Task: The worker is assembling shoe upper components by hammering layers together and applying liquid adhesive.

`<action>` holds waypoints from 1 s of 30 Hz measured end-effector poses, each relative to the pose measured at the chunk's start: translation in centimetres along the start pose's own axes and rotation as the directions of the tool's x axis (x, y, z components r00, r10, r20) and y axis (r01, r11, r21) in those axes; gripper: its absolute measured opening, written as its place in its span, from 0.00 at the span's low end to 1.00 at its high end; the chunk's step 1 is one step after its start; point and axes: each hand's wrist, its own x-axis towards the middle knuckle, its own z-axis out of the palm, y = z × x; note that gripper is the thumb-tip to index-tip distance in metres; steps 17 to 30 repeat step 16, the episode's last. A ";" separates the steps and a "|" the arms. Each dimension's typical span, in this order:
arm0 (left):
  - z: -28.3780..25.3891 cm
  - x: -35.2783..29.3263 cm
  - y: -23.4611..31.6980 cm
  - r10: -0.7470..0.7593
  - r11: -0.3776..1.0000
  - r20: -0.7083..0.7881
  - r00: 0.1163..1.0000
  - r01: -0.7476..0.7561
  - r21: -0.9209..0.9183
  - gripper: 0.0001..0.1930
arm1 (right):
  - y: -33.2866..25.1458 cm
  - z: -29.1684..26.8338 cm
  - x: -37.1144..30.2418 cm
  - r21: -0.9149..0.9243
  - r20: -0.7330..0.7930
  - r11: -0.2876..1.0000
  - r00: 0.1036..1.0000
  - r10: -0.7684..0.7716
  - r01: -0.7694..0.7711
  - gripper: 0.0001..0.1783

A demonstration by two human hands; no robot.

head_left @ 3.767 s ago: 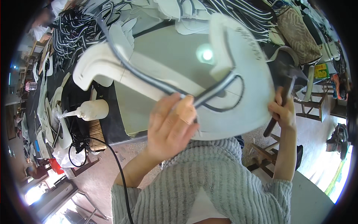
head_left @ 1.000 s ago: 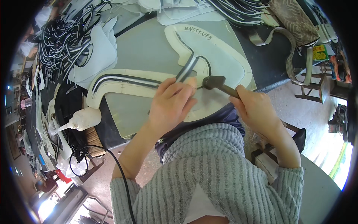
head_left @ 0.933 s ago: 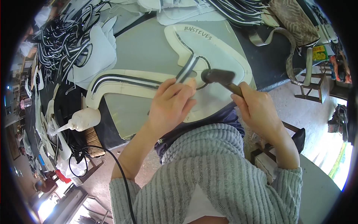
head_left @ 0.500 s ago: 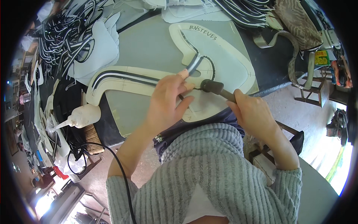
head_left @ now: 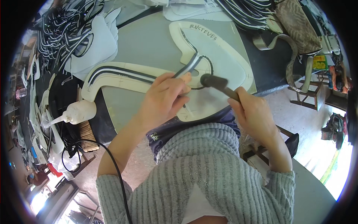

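A cream shoe-part template point(head_left: 128, 86) with curved slots lies across a grey-green board point(head_left: 141, 43). Black-and-white strips point(head_left: 123, 71) run along its left arm, and dark trim edges its central curve. The fingers of my left hand point(head_left: 162, 95) are closed on a grey-and-black strip point(head_left: 188, 66) that slants up over the template's middle; one fingertip wears a tan bandage. My right hand point(head_left: 255, 112) grips the handle of a hammer point(head_left: 214, 81). Its dark head is just right of my left fingertips, above the curved trim; whether it touches is unclear.
A white squeeze bottle point(head_left: 81, 112) lies left of the board. White cut pieces point(head_left: 99, 44) and bundled black-and-white strips point(head_left: 59, 41) are heaped at far left, with more strips point(head_left: 248, 13) at the back. A loose strap point(head_left: 289, 48) hangs off the right edge. A black cable point(head_left: 113, 160) crosses near my left arm.
The hammer head has lifted slightly and turned, moving off from my left fingertips. My left hand has shifted a little left, and more of the grey-and-black strip shows by its fingers.
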 end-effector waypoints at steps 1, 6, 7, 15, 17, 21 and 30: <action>0.0 -0.1 -0.1 -0.005 1.000 -0.003 1.000 0.005 0.002 0.33 | -0.5 -0.2 -0.1 0.068 -0.079 0.997 0.996 0.035 -0.030 0.16; 0.4 0.0 -0.4 -0.024 0.999 -0.051 0.998 0.022 -0.033 0.32 | -0.4 1.5 0.3 -0.030 0.027 1.000 1.000 0.001 0.000 0.17; 0.3 0.1 -0.5 -0.020 0.999 -0.052 0.998 0.018 -0.032 0.32 | -0.6 0.9 0.4 -0.032 0.024 0.999 1.000 0.002 -0.001 0.17; -0.2 -0.4 0.1 -0.136 0.989 -0.034 0.990 0.134 -0.070 0.36 | -0.9 1.5 0.5 -0.028 0.098 0.999 0.994 0.043 -0.040 0.12; -0.5 -0.4 0.0 -0.134 0.990 -0.007 0.991 0.134 -0.039 0.36 | -0.9 1.5 0.5 -0.027 0.096 0.999 0.995 0.040 -0.038 0.12; -0.5 -0.4 0.0 -0.134 0.990 -0.007 0.991 0.134 -0.039 0.36 | -0.9 1.5 0.5 -0.027 0.096 0.999 0.995 0.040 -0.038 0.12; -0.5 -0.4 0.0 -0.134 0.990 -0.007 0.991 0.134 -0.039 0.36 | -0.9 1.5 0.5 -0.027 0.096 0.999 0.995 0.040 -0.038 0.12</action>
